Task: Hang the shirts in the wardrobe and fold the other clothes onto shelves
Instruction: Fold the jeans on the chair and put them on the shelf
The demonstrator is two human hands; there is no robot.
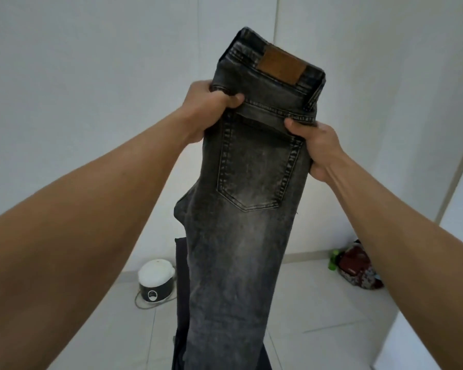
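- left grip (209, 108) and right grip (316, 148) both clamped on folded grey jeans (246, 236), one each side of the back pocket
- brown patch (281, 66) above grips, legs hang below
- far, on floor (318, 303): white cooker (157, 284) below left grip, patterned bag (358, 265) below right

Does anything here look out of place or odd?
Yes: a cooker stands on the floor, its cord looped beside it, an odd place for a kitchen thing. The jeans look undamaged.
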